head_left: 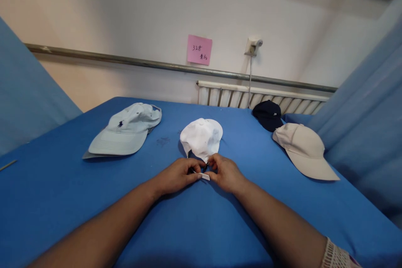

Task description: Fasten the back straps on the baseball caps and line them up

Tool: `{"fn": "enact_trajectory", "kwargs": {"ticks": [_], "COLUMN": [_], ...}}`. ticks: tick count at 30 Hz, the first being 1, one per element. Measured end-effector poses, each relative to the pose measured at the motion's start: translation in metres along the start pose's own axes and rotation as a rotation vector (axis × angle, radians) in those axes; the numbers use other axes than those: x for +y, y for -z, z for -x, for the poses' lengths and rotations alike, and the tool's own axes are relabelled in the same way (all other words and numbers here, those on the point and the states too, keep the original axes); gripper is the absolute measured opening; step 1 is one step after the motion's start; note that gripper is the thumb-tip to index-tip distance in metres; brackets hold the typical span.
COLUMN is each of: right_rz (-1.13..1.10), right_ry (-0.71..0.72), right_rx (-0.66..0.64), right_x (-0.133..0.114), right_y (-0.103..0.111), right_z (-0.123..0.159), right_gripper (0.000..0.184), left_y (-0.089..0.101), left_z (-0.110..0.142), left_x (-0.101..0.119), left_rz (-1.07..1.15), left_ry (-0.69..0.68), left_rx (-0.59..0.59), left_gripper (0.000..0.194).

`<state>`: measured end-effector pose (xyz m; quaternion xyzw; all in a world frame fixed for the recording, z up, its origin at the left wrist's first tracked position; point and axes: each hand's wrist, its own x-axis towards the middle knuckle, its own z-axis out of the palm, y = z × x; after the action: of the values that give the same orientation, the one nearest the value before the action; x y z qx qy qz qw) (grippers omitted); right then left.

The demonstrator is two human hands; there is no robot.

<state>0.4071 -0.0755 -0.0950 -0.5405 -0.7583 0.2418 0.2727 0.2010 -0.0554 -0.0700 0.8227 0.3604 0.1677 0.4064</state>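
Where the white cap [202, 137] ends nearside, left hand [180, 175] and right hand [228, 173] pinch its crosswise strap [205, 176], fingers [215, 159] nearly closed.

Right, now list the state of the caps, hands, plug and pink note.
White cap, back end toward the person; fastened or not, cannot tell.
Left hand, pinching at its back.
Right hand, pinching likewise.
Pale blue cap, crown up, untouched.
Beige cap, crown up, untouched.
Navy cap, untouched.
Plug, pushed in.
Pink note, up on the wall, written on.
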Motion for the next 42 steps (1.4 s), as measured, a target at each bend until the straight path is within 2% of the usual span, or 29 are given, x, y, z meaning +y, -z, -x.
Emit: {"fn": "enact_trajectory", "kwargs": {"ticks": [4, 11, 19, 29, 35, 42], "right_rz": [-0.012, -0.001, 0.034, 0.028, 0.036, 0.162], "right_ry": [0.009, -0.018, -0.037, -0.006, -0.02, -0.038], "right_rx": [0.0, 0.011, 0.044, 0.044, 0.02, 0.026], "right_x": [0.0023, -0.001, -0.0014, 0.0011, 0.0041, -0.0018], "right_y": [-0.0008, -0.0006, -0.0029, -0.0005, 0.0003, -0.0015], "right_z": [-0.0006, 0.0003, -0.0002, 0.0005, 0.0, -0.0017], "right_gripper": [0.022, 0.028, 0.019, 0.025, 0.025, 0.027], "left_y": [-0.001, -0.0001, 0.0002, -0.0002, 0.0001, -0.0009], "left_z": [-0.0004, -0.0008, -0.0008, -0.0002, -0.0001, -0.0012], "left_x": [-0.0003, 0.0008, 0.0024, -0.0012, 0.0014, 0.0011], "left_rz": [0.002, 0.012, 0.006, 0.039, 0.033, 0.029], "left_ry": [0.007, 0.043, 0.031, 0.021, 0.031, 0.023], "left_rx": [0.01, 0.0, 0.009, 0.0, -0.009, 0.012], "left_gripper": [0.019, 0.021, 0.022, 0.013, 0.015, 0.016]}}
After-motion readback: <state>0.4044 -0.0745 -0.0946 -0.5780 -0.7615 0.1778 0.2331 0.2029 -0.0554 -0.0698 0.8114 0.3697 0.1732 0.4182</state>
